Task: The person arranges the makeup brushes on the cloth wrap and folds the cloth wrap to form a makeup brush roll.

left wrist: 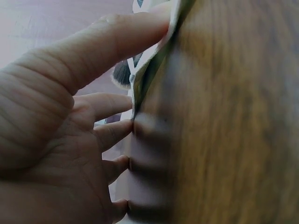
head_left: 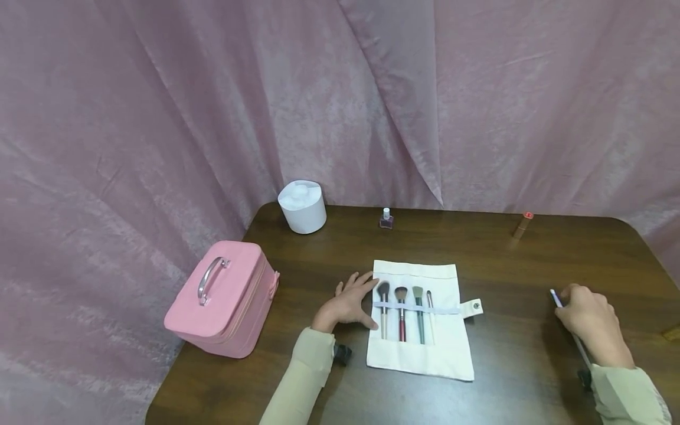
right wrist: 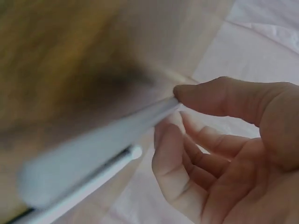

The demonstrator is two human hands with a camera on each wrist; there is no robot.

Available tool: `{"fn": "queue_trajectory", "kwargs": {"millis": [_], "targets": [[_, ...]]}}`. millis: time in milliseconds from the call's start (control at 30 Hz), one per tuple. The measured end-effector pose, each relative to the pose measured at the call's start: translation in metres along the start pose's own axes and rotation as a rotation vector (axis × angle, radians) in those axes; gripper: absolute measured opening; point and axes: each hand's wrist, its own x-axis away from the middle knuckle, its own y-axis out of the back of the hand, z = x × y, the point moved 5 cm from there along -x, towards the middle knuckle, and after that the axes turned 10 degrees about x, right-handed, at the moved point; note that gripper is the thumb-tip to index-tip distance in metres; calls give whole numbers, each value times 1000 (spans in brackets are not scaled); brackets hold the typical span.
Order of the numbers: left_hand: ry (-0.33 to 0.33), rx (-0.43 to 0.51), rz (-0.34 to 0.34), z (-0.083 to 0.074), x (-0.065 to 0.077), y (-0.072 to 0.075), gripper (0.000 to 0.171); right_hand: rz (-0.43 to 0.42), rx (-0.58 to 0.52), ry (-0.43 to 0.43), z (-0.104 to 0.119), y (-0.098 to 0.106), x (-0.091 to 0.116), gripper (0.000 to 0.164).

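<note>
A white cloth brush roll [head_left: 438,360] lies unfolded on the table. Its strap holds several makeup brushes [head_left: 402,316] side by side, with differing bristles and handles. My left hand [head_left: 346,304] is spread at the roll's left edge; in the left wrist view the thumb [left wrist: 117,39] and fingertips touch that edge, where the cloth lifts slightly. Off to the right, my right hand [head_left: 592,319] pinches a slim pale stick [right wrist: 103,144] between thumb and fingers. A second thin whitish rod [right wrist: 93,184] with a rounded end shows beside it. What the stick is, I cannot tell.
On the left stands a pink vanity case [head_left: 223,295] with a metal handle. Along the back are a white round container [head_left: 304,209], a nail polish bottle [head_left: 386,220] and a lipstick [head_left: 523,226]. Something golden [head_left: 672,333] shows at the right edge. Pink curtains hang behind.
</note>
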Motion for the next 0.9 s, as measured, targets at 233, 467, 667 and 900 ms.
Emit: {"fn": "queue_trajectory", "kwargs": {"millis": [233, 467, 667, 900], "targets": [[-6, 0, -1, 0, 1, 3, 104, -142, -101, 76, 23, 14, 0, 37], [-7, -5, -4, 2, 1, 2, 104, -358, -240, 155, 48, 28, 3, 32], [5, 11, 0, 1, 1, 2, 105, -445, -459, 162, 67, 37, 5, 29], [6, 9, 3, 2, 2, 2, 106, -497, -714, 190, 97, 38, 0, 26]]}}
